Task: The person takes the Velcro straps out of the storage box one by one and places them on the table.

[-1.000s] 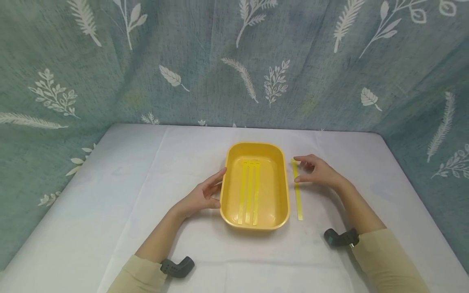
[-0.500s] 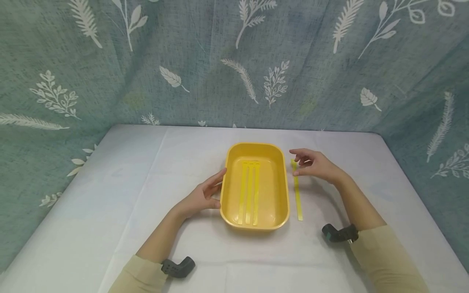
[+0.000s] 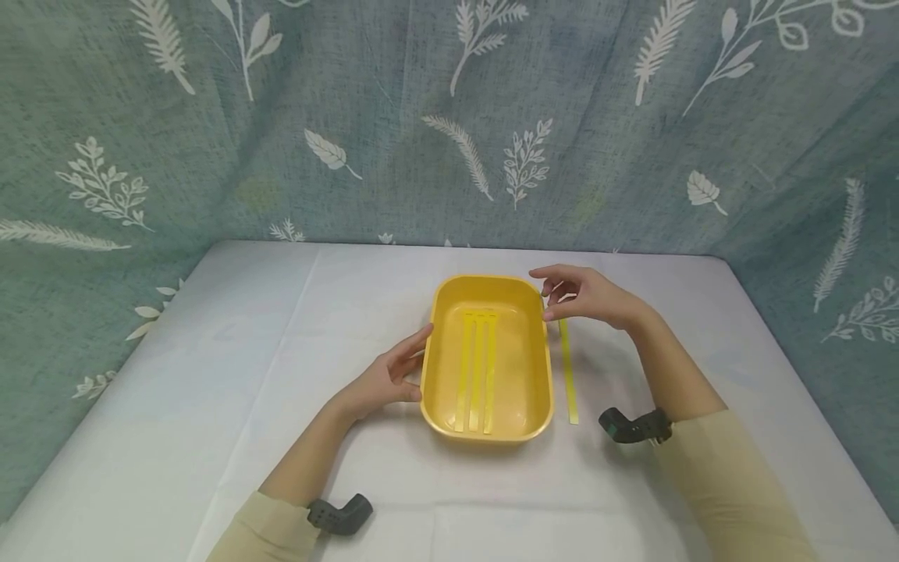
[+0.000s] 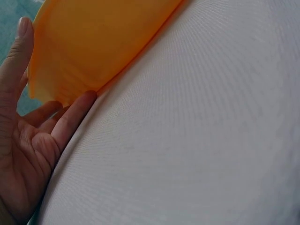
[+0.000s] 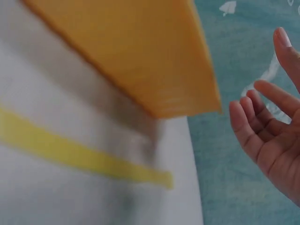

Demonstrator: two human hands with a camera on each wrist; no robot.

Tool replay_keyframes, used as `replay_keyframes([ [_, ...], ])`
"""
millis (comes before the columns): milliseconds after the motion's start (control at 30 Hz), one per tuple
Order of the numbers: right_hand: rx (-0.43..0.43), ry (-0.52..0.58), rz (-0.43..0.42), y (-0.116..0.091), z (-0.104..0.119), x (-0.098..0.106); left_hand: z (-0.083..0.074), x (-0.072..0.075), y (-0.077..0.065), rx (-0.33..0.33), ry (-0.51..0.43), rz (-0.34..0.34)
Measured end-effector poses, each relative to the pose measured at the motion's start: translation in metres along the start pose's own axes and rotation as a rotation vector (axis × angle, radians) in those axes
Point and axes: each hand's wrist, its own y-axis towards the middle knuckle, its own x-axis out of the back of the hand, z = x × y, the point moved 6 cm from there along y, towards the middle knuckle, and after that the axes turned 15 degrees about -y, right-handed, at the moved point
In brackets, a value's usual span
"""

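A yellow plastic tray point(image 3: 518, 382) stands on the table, and three narrow yellow strips point(image 3: 479, 375) lie side by side lengthwise on its floor. To its right, a similar flat yellow strip point(image 3: 570, 382) lies on the cloth. My left hand point(image 3: 386, 378) rests against the tray's left side; in the left wrist view its fingertips point(image 4: 89, 97) touch the outer wall low down. Raised by the tray's far right corner is my right hand point(image 3: 593, 297), fingers loosely bent and holding nothing. In the right wrist view, a gap shows between that hand point(image 5: 276, 136) and the tray point(image 5: 136, 51).
A white cloth point(image 3: 281, 437) covers the table. Behind it hangs a blue-green curtain point(image 3: 393, 172) with white leaf prints. Dark camera mounts point(image 3: 635, 428) sit on both wrists.
My right hand has left the loose strip, rising and moving left and away toward the tray's far right corner. The strip stays on the cloth. My left hand and the tray hold still.
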Motion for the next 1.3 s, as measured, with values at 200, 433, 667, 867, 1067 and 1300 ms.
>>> replay_keyframes([
  [200, -0.014, 0.027, 0.077, 0.013, 0.019, 0.0, -0.002, 0.001, 0.002, -0.008, 0.01, 0.013],
  [433, -0.025, 0.06, 0.108, 0.032, 0.04, -0.001, -0.005, 0.002, 0.003, -0.013, 0.027, 0.01],
  [667, -0.054, 0.162, 0.214, 0.058, 0.044, -0.02, -0.005, 0.004, 0.002, -0.001, 0.019, 0.002],
  [867, -0.08, 0.197, 0.223, 0.076, 0.042, -0.044, -0.005, 0.004, 0.001, -0.009, 0.01, 0.009],
  [1067, -0.137, 0.243, 0.161, 0.08, 0.031, -0.064, -0.003, 0.0, 0.0, 0.0, -0.012, 0.014],
  [1300, -0.213, 0.178, 0.109, 0.079, 0.014, -0.075, -0.002, -0.003, -0.001, 0.013, -0.02, 0.012],
])
